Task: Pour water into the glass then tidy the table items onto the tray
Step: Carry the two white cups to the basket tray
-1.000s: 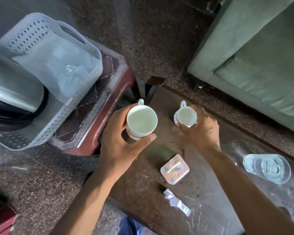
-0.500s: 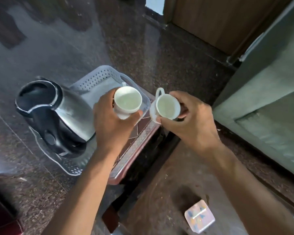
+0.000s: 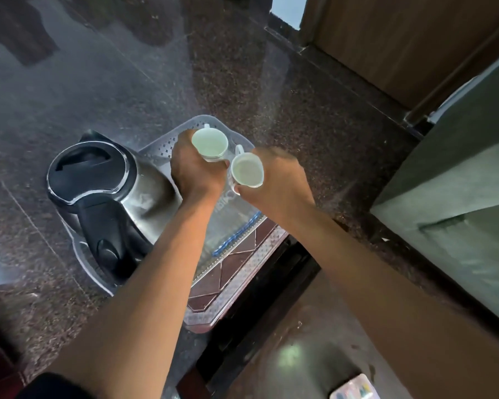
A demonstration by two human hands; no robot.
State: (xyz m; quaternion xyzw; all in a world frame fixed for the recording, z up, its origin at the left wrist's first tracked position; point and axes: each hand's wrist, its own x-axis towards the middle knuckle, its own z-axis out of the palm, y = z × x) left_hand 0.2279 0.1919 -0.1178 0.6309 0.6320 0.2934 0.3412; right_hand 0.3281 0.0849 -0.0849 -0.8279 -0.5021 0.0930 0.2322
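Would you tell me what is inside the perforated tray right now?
The tray holds a steel kettle and a clear plastic bag. Both hands and their cups cover its far end, so anything there is hidden.

— What sort of place is this?

— A home, most likely a sitting room. The floor (image 3: pixel 162 70) is polished dark speckled stone, glossy enough to throw reflections.

— Anything besides the floor?

— A wooden door (image 3: pixel 386 38) stands at the far side, and a green upholstered sofa (image 3: pixel 458 180) fills the right edge. A small side table (image 3: pixel 236 272) with a red-brown patterned top stands next to a low dark table (image 3: pixel 306 355).

— And on them?

— Household tea things: a steel electric kettle (image 3: pixel 107 191) sitting in a perforated plastic tray (image 3: pixel 156 148), and two white cups (image 3: pixel 211 144) held over it.
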